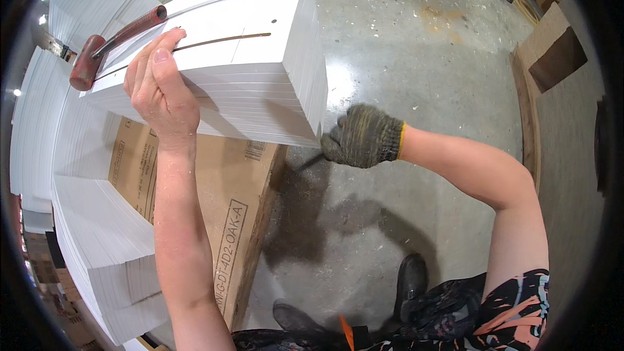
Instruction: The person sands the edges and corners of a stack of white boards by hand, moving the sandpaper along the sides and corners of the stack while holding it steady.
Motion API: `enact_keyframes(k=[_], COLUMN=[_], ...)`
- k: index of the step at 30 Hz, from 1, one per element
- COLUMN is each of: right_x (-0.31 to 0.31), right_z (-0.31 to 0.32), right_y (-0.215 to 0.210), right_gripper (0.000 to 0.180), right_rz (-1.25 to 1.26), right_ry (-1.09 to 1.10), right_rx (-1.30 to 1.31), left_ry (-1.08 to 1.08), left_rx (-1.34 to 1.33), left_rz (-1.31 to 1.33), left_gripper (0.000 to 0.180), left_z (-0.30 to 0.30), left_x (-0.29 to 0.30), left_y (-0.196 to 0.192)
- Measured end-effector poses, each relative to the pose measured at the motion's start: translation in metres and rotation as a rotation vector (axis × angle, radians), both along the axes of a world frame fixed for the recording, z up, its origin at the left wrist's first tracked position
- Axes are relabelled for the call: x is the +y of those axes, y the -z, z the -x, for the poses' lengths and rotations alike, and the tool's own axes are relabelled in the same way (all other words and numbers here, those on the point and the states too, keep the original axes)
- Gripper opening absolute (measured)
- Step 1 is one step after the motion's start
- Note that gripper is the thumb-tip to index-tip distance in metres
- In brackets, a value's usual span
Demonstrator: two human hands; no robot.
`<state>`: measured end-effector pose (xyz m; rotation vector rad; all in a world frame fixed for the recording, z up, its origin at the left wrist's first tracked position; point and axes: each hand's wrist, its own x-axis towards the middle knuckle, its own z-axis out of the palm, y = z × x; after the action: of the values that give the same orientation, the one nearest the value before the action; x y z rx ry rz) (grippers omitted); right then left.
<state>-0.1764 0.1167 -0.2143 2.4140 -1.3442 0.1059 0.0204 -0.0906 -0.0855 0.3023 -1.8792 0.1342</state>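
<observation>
A stack of white panels (260, 94) stands before me, its top panel (214, 16) marked by a long dark slot and small holes. My left hand (159, 84) is bare and lies on that top panel beside the slot, fingers partly bent and thumb laid along them. My right hand (364, 136), in a dark knitted glove with a yellow cuff, is closed near the stack's lower right corner. A thin dark tool (311, 162) sticks out of its fist; its kind is hidden by the glove. A mallet (86, 64) with a reddish head and handle rests on the panels, left of my left hand.
A flat brown carton (227, 175) lies below the panels. More white panel stacks (107, 227) stand along the left. On the right are a brown cardboard box (549, 58) and a wooden board (528, 123). Grey concrete floor (403, 58) runs between, with my shoes at the bottom.
</observation>
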Motion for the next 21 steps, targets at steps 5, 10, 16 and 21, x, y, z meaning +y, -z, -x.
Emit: enact_keyframes(k=[5, 10, 16, 21], right_x=[-0.011, -0.026, -0.035, -0.024], right_z=[0.014, 0.024, 0.026, 0.028], right_y=[0.057, 0.029, -0.12, -0.123], right_gripper=[0.018, 0.012, 0.04, 0.031], right_rz=[-0.236, -0.103, 0.635, 0.517], right_ry=[-0.001, 0.001, 0.013, 0.002], right_rx=[-0.021, -0.029, 0.069, -0.001], left_ry=[-0.01, -0.008, -0.084, -0.063], left_rx=[-0.006, -0.014, -0.066, -0.097], left_rz=[0.013, 0.017, -0.015, -0.067], left_gripper=[0.04, 0.042, 0.044, 0.044], left_z=[0.0, 0.002, -0.005, -0.007], left_x=[-0.001, 0.0, 0.003, 0.003], left_y=[0.001, 0.002, 0.002, 0.002])
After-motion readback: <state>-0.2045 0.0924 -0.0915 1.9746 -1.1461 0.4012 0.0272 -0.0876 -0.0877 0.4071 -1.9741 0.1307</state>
